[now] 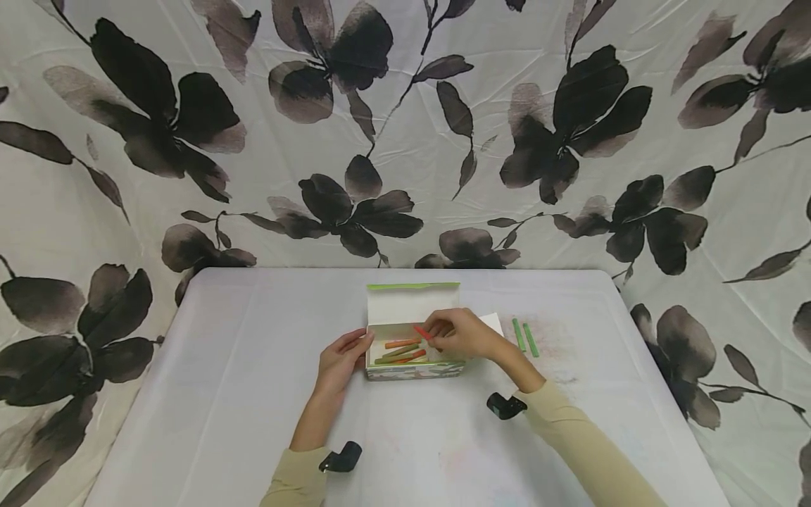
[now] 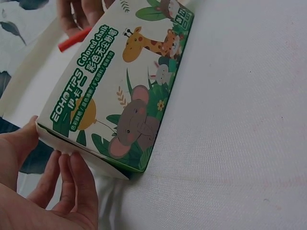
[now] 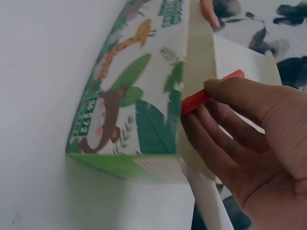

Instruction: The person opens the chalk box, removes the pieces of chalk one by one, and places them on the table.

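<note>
An open chalk box (image 1: 415,375) printed with cartoon animals stands on the table, its lid (image 1: 412,304) raised at the back. My left hand (image 1: 342,359) holds the box's left end, with the thumb at the corner and the fingers against the end panel in the left wrist view. Between thumb and fingers, my right hand (image 1: 459,333) pinches a red chalk stick (image 3: 211,93) over the right part of the box opening. Several orange and green chalk sticks (image 1: 402,344) lie inside the box.
Two green chalk sticks (image 1: 525,338) lie side by side on the white-covered table (image 1: 241,394), right of the box. A white flap (image 1: 492,322) sticks out behind the right hand. A floral cloth (image 1: 405,141) hangs behind the table.
</note>
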Action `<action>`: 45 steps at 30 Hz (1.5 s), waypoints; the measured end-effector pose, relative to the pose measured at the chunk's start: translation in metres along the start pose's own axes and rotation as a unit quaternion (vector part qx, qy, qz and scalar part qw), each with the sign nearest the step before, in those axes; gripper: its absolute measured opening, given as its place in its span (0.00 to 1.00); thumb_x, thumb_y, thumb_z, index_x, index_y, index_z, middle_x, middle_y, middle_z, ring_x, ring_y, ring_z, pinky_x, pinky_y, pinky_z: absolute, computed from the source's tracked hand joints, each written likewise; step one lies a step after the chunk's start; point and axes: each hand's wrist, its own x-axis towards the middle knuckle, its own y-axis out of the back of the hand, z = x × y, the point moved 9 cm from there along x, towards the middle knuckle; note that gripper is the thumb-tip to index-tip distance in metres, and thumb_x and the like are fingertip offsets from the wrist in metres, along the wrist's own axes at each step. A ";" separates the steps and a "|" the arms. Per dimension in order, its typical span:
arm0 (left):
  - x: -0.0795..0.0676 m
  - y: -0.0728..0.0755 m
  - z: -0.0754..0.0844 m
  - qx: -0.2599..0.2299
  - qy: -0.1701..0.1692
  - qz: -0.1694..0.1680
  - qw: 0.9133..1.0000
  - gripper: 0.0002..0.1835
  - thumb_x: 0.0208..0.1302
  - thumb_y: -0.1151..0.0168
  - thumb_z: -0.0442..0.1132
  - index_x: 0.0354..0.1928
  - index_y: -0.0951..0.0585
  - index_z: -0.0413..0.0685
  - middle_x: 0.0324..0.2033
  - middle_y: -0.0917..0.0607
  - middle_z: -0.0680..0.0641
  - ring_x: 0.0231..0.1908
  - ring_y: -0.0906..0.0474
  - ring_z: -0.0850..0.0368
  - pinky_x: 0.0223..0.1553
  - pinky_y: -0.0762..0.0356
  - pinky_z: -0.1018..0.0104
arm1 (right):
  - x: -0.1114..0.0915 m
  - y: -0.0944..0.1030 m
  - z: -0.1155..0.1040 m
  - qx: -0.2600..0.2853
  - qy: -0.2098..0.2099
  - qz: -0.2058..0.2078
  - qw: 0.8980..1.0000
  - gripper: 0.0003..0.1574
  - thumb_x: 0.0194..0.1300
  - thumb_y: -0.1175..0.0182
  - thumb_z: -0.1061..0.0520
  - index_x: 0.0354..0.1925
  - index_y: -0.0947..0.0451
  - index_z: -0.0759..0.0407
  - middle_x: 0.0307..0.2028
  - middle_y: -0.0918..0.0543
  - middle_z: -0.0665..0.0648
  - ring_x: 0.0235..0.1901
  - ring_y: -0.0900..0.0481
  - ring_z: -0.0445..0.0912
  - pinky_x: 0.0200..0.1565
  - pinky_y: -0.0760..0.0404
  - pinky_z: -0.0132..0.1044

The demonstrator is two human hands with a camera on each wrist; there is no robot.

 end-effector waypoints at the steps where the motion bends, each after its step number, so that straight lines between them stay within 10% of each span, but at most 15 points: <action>1: 0.000 0.000 0.000 0.001 0.000 0.000 1.000 0.28 0.62 0.24 0.46 0.60 0.18 0.41 0.42 0.14 0.49 0.41 0.17 0.55 0.36 0.20 0.73 | -0.002 0.005 0.002 0.008 -0.005 0.008 1.000 0.12 0.67 0.33 0.67 0.49 0.18 0.67 0.40 0.13 0.60 0.39 0.14 0.46 0.45 0.16 0.34; 35: 0.001 0.000 -0.001 0.014 0.001 -0.001 1.000 0.27 0.63 0.24 0.47 0.60 0.18 0.43 0.44 0.14 0.49 0.42 0.18 0.57 0.37 0.21 0.73 | -0.100 0.112 0.073 0.200 -0.144 0.169 0.954 0.28 0.71 0.32 0.57 0.61 0.27 0.72 0.54 0.20 0.78 0.44 0.12 0.44 0.51 0.15 0.44; 45: 0.000 0.000 -0.001 0.015 0.003 0.000 1.000 0.28 0.63 0.24 0.48 0.60 0.18 0.42 0.46 0.15 0.47 0.42 0.18 0.58 0.37 0.21 0.73 | -0.133 0.116 0.106 0.196 -0.183 0.199 0.943 0.33 0.71 0.32 0.55 0.63 0.29 0.75 0.51 0.15 0.64 0.44 0.13 0.40 0.54 0.17 0.45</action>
